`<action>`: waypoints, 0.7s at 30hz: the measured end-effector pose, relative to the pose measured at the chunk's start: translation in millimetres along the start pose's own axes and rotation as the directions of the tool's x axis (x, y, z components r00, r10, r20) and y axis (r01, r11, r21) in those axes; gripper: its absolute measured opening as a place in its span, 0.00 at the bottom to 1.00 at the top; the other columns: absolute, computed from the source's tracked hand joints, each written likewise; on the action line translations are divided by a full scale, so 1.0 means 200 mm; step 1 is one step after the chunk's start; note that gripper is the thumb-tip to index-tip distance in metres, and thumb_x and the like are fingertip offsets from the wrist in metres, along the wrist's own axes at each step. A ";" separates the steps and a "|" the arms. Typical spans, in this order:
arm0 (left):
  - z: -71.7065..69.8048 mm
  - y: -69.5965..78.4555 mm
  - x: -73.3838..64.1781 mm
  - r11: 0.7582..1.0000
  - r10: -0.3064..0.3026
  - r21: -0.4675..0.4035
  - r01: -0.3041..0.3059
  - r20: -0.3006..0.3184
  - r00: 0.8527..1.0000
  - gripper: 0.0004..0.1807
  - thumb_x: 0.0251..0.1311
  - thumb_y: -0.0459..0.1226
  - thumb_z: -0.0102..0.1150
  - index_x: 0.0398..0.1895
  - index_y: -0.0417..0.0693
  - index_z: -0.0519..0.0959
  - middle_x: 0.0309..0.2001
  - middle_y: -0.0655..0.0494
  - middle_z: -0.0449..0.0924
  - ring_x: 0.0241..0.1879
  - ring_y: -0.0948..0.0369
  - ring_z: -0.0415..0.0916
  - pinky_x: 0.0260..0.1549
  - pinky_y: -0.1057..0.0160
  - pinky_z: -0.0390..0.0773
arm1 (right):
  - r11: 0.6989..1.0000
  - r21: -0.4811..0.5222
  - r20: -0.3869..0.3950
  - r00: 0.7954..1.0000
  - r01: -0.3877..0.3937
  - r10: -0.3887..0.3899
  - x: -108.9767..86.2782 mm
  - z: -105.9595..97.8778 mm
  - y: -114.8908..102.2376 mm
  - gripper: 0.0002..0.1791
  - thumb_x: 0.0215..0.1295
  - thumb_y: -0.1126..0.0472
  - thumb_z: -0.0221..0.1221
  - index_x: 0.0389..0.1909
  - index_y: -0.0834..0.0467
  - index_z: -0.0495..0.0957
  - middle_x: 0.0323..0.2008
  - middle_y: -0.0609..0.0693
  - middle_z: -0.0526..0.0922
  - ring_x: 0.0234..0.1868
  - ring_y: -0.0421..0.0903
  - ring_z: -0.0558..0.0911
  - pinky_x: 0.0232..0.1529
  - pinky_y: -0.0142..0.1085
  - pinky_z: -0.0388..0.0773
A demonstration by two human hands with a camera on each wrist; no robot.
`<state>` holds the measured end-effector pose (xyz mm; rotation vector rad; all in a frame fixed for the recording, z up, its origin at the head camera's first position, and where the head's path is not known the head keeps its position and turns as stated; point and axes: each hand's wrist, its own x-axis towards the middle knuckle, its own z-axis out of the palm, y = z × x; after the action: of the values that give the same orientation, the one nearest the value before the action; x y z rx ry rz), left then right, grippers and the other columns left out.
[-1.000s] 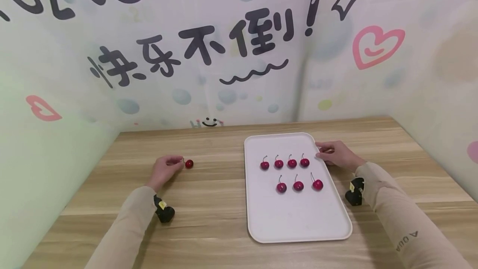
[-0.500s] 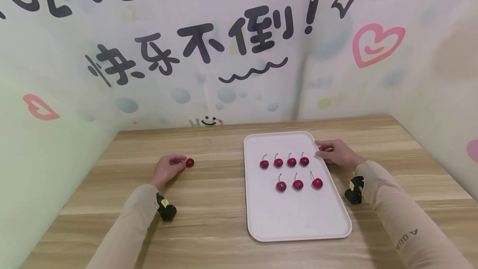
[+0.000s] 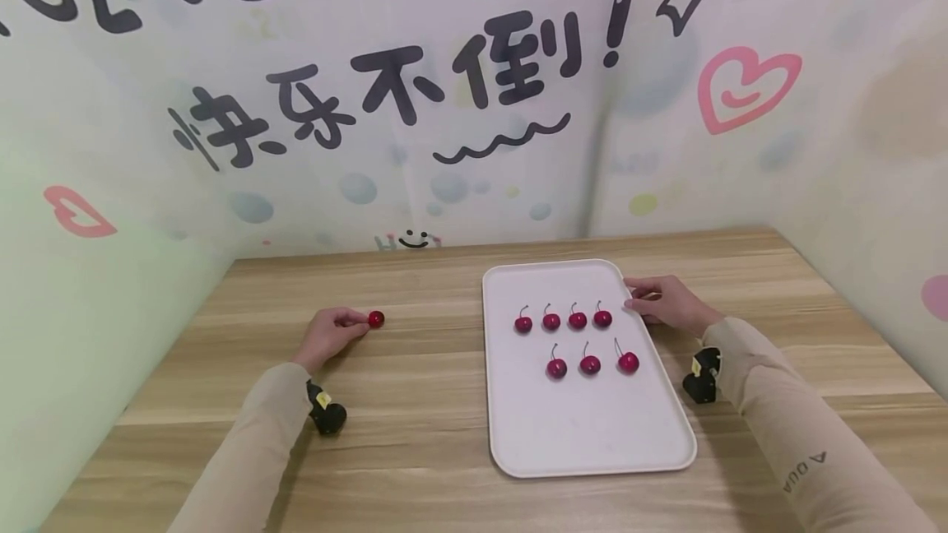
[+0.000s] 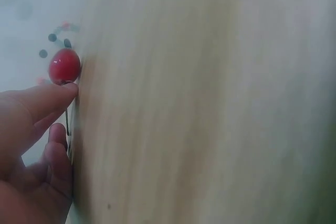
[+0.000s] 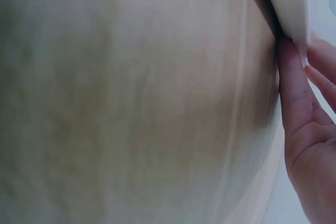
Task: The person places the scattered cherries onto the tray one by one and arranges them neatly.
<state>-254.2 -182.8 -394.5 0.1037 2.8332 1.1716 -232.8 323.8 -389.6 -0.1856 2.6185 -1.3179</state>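
At the left of the table, my left hand (image 3: 333, 336) pinches a red cherry (image 3: 376, 319) where its stem joins the fruit. The left wrist view shows this cherry (image 4: 64, 66) just beyond the fingertips, its thin stem (image 4: 67, 121) running back under the fingers. My right hand (image 3: 670, 304) grips the right rim of a white tray (image 3: 585, 434). In the right wrist view the tray's edge (image 5: 294, 9) lies between the thumb and the fingers. Several stemmed cherries lie on the tray in two rows, among them a front-row cherry (image 3: 590, 365) and a back-row cherry (image 3: 551, 322).
The wooden table (image 3: 415, 418) runs back to a patterned wall (image 3: 333, 204) with dark lettering and hearts. A black wrist camera (image 3: 327, 411) sits on the left wrist, another black camera (image 3: 700, 377) on the right.
My left fingers have slid along the stem towards the fruit and now hold it close to the cherry. The right hand and the tray keep their place.
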 end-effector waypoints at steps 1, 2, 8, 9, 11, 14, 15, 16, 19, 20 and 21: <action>0.00 0.00 0.00 1.000 0.000 -0.003 0.000 0.000 1.000 0.12 0.54 0.36 0.57 0.38 0.36 0.79 0.34 0.47 0.78 0.31 0.58 0.68 0.31 0.64 0.66 | 1.000 0.001 -0.001 1.000 0.001 -0.001 0.00 0.00 0.00 0.29 0.61 0.63 0.54 0.60 0.69 0.58 0.44 0.66 0.71 0.42 0.52 0.75 0.41 0.37 0.75; 0.00 0.01 0.00 1.000 0.002 -0.005 -0.002 0.001 1.000 0.12 0.54 0.36 0.57 0.37 0.36 0.79 0.34 0.47 0.78 0.31 0.58 0.68 0.31 0.64 0.66 | 1.000 0.000 -0.001 1.000 0.004 -0.004 0.00 0.00 0.00 0.29 0.61 0.63 0.54 0.60 0.69 0.58 0.44 0.66 0.71 0.42 0.52 0.75 0.41 0.37 0.75; 0.00 0.02 -0.02 1.000 -0.004 -0.027 0.004 0.012 1.000 0.12 0.56 0.36 0.56 0.38 0.36 0.78 0.37 0.45 0.77 0.34 0.55 0.70 0.33 0.63 0.68 | 1.000 0.006 0.001 1.000 0.008 -0.008 0.00 0.00 0.01 0.29 0.61 0.63 0.54 0.60 0.70 0.57 0.45 0.66 0.70 0.42 0.53 0.75 0.41 0.37 0.75; 0.00 0.03 -0.02 1.000 -0.005 -0.031 0.005 0.011 1.000 0.12 0.56 0.36 0.56 0.39 0.36 0.78 0.38 0.44 0.77 0.35 0.55 0.70 0.33 0.63 0.68 | 1.000 0.008 0.002 1.000 0.008 -0.008 0.00 0.00 0.01 0.29 0.61 0.63 0.54 0.60 0.70 0.57 0.45 0.66 0.70 0.42 0.53 0.74 0.41 0.37 0.75; 0.01 0.02 -0.03 0.999 -0.009 -0.036 0.009 0.006 1.000 0.12 0.56 0.36 0.55 0.39 0.36 0.77 0.40 0.44 0.77 0.36 0.55 0.70 0.35 0.62 0.69 | 1.000 0.011 0.001 1.000 0.009 -0.009 0.00 0.00 0.00 0.29 0.61 0.64 0.54 0.60 0.70 0.57 0.44 0.66 0.71 0.42 0.53 0.75 0.41 0.37 0.75; 0.01 0.02 -0.03 0.999 -0.006 -0.043 0.006 0.000 1.000 0.12 0.56 0.36 0.55 0.39 0.36 0.77 0.40 0.43 0.76 0.37 0.54 0.70 0.35 0.62 0.69 | 1.000 0.009 -0.001 1.000 0.010 -0.010 0.00 0.00 0.00 0.29 0.61 0.64 0.54 0.60 0.70 0.57 0.44 0.66 0.71 0.42 0.53 0.75 0.41 0.37 0.75; 0.01 0.02 -0.03 0.999 -0.004 -0.045 0.004 -0.002 1.000 0.12 0.56 0.36 0.55 0.39 0.36 0.77 0.40 0.43 0.76 0.37 0.54 0.70 0.34 0.62 0.69 | 1.000 0.007 0.000 1.000 0.010 -0.010 0.00 0.00 0.00 0.29 0.61 0.64 0.54 0.60 0.70 0.57 0.44 0.66 0.71 0.42 0.52 0.75 0.41 0.37 0.75; 0.01 0.01 -0.03 0.999 -0.002 -0.048 0.002 -0.004 1.000 0.12 0.56 0.36 0.55 0.39 0.36 0.77 0.40 0.43 0.76 0.37 0.54 0.70 0.34 0.62 0.69 | 1.000 0.007 -0.001 1.000 0.011 -0.011 0.00 0.00 0.00 0.29 0.61 0.64 0.54 0.60 0.70 0.57 0.44 0.66 0.71 0.42 0.53 0.75 0.41 0.36 0.75; 0.01 0.01 -0.02 0.998 -0.001 -0.059 0.000 -0.009 1.000 0.13 0.56 0.37 0.56 0.40 0.37 0.78 0.41 0.44 0.77 0.38 0.54 0.70 0.35 0.62 0.69 | 1.000 0.004 0.001 1.000 0.012 -0.012 0.00 0.00 0.00 0.29 0.61 0.64 0.54 0.60 0.70 0.57 0.44 0.65 0.71 0.42 0.52 0.74 0.41 0.36 0.75; 0.01 0.01 -0.02 0.998 0.002 -0.062 -0.003 -0.009 1.000 0.13 0.56 0.38 0.56 0.40 0.37 0.77 0.41 0.44 0.77 0.38 0.54 0.70 0.36 0.62 0.69 | 1.000 0.006 0.001 1.000 0.013 -0.013 0.00 0.00 0.00 0.29 0.61 0.64 0.54 0.60 0.70 0.57 0.43 0.65 0.71 0.42 0.52 0.74 0.41 0.36 0.75; 0.00 0.01 -0.02 0.998 0.000 -0.068 -0.001 -0.010 1.000 0.13 0.56 0.38 0.56 0.40 0.37 0.77 0.41 0.44 0.77 0.39 0.53 0.70 0.37 0.61 0.69 | 1.000 0.008 0.001 1.000 0.012 -0.012 0.00 0.00 0.00 0.29 0.61 0.64 0.54 0.60 0.70 0.57 0.44 0.65 0.71 0.42 0.52 0.74 0.41 0.36 0.75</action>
<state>-249.6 -181.4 -393.8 0.0949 2.7983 1.2699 -231.8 323.6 -389.3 -0.2015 2.6151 -1.3312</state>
